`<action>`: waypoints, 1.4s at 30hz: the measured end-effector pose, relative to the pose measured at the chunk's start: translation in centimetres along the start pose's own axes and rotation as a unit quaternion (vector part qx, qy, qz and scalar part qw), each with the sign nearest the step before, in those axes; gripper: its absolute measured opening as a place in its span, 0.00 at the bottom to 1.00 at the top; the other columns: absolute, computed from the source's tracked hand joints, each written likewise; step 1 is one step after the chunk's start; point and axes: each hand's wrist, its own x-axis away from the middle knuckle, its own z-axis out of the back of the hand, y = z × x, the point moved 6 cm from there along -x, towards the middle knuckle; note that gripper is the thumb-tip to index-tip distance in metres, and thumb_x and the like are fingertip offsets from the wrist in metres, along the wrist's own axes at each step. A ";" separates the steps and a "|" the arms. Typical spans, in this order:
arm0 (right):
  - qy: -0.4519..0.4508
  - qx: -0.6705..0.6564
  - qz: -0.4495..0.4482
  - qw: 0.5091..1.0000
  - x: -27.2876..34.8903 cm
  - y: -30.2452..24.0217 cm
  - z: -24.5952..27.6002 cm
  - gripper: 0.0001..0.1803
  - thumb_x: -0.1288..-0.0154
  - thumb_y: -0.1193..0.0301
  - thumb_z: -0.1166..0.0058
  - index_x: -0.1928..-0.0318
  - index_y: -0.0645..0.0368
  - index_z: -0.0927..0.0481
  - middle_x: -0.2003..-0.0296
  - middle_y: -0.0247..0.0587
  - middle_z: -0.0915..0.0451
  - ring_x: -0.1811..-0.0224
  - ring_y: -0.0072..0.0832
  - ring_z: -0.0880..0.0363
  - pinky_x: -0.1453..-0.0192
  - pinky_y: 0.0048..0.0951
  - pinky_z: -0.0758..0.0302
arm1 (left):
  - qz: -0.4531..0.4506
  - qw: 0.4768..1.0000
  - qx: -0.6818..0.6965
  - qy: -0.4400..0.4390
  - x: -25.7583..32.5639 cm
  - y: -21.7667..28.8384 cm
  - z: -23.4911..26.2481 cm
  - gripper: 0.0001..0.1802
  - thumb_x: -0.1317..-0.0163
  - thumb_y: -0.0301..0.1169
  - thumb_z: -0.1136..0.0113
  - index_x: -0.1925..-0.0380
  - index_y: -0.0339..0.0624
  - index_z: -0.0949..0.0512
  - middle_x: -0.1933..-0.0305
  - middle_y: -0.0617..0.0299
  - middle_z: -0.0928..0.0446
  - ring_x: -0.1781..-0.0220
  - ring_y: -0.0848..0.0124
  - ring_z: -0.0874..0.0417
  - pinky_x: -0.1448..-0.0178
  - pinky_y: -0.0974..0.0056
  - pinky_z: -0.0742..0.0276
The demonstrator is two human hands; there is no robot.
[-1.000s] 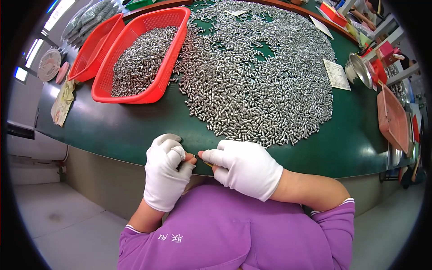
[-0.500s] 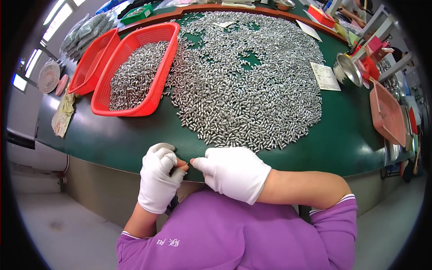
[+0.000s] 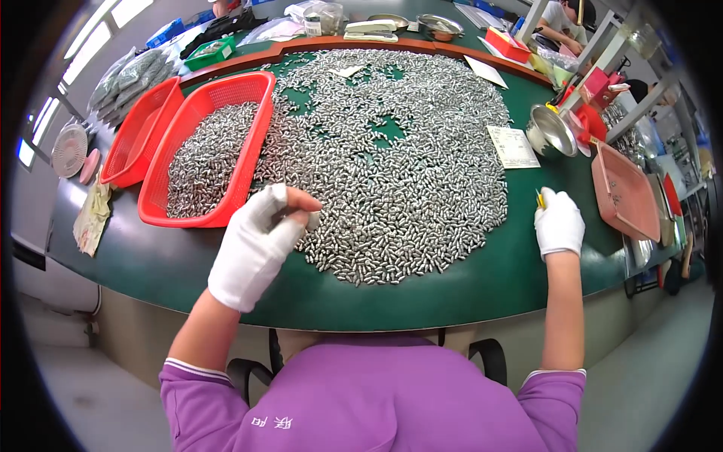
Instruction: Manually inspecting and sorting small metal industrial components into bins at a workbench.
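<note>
A wide spread of small silvery metal pieces (image 3: 407, 188) covers the middle of the green table. My left hand (image 3: 256, 245), in a white glove with bare thumb and forefinger tips, is over the near left edge of the spread. Its thumb and forefinger close around what looks like one small metal piece (image 3: 312, 221), partly hidden by the fingers. Farther right, my gloved right hand (image 3: 559, 224) is closed on a small yellow tool (image 3: 540, 200), of which only a short end shows above the fingers.
At the left, a red plastic basket (image 3: 260, 143) holds more metal pieces, beside another red basket (image 3: 113, 169). A paper slip (image 3: 514, 147), a steel bowl (image 3: 553, 129) and a pink basket (image 3: 629, 207) are at the right. Another person (image 3: 561, 30) sits at the far right.
My hands were close together at the table's near edge and have moved apart. The left went forward to the metal pieces; the right swung far right, where the yellow tool now shows.
</note>
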 end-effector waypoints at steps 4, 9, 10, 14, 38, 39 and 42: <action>0.131 -0.116 0.178 0.968 0.5 -6.0 3.1 0.18 0.45 0.68 0.37 0.52 0.53 0.19 0.57 0.44 0.21 0.54 0.41 0.22 0.48 0.40 0.25 | 0.012 0.994 0.099 -0.047 -3.5 0.3 -1.0 0.07 0.32 0.28 0.47 0.57 0.41 0.25 0.61 0.63 0.20 0.59 0.78 0.22 0.52 0.72 0.28; 0.035 -0.371 0.456 0.808 4.3 -18.7 7.9 0.08 0.46 0.73 0.40 0.63 0.51 0.18 0.64 0.36 0.19 0.61 0.37 0.20 0.56 0.37 0.23 | -0.018 0.965 0.250 -0.080 -5.7 -1.0 -1.8 0.05 0.30 0.30 0.47 0.57 0.45 0.26 0.63 0.65 0.21 0.60 0.78 0.21 0.55 0.73 0.29; 0.037 -0.336 0.468 0.817 4.7 -20.6 8.0 0.07 0.45 0.71 0.41 0.63 0.51 0.18 0.66 0.36 0.20 0.63 0.37 0.20 0.58 0.37 0.23 | -0.024 0.958 0.272 -0.091 -5.8 -1.7 -1.8 0.05 0.30 0.30 0.47 0.57 0.45 0.26 0.64 0.66 0.22 0.60 0.78 0.21 0.57 0.74 0.30; 0.018 -0.342 0.471 0.813 3.4 -24.6 5.6 0.04 0.44 0.67 0.40 0.67 0.50 0.20 0.69 0.37 0.22 0.64 0.39 0.21 0.59 0.39 0.24 | 0.015 0.909 0.388 -0.149 -5.5 -3.7 -2.2 0.07 0.30 0.30 0.50 0.56 0.43 0.27 0.67 0.67 0.27 0.67 0.75 0.24 0.65 0.74 0.33; -0.136 -0.254 0.442 0.849 2.2 -22.2 5.7 0.08 0.42 0.66 0.40 0.62 0.51 0.18 0.66 0.41 0.22 0.60 0.42 0.21 0.56 0.41 0.24 | 0.154 0.930 0.293 -0.163 -3.4 -3.4 -3.8 0.10 0.30 0.36 0.43 0.56 0.45 0.27 0.64 0.68 0.23 0.71 0.81 0.29 0.68 0.76 0.35; -0.115 -0.258 0.444 0.850 2.2 -22.5 5.5 0.07 0.42 0.66 0.40 0.64 0.52 0.19 0.67 0.41 0.22 0.61 0.42 0.21 0.57 0.41 0.24 | 0.153 0.930 0.293 -0.159 -3.5 -3.5 -3.7 0.10 0.30 0.38 0.43 0.56 0.45 0.27 0.64 0.68 0.23 0.70 0.81 0.28 0.68 0.77 0.34; -0.094 -0.265 0.440 0.853 2.2 -22.9 5.1 0.06 0.42 0.66 0.41 0.68 0.54 0.21 0.69 0.41 0.23 0.63 0.42 0.21 0.58 0.41 0.24 | 0.151 0.927 0.298 -0.170 -3.6 -3.7 -3.7 0.11 0.29 0.40 0.45 0.56 0.45 0.27 0.64 0.69 0.23 0.70 0.81 0.27 0.67 0.76 0.33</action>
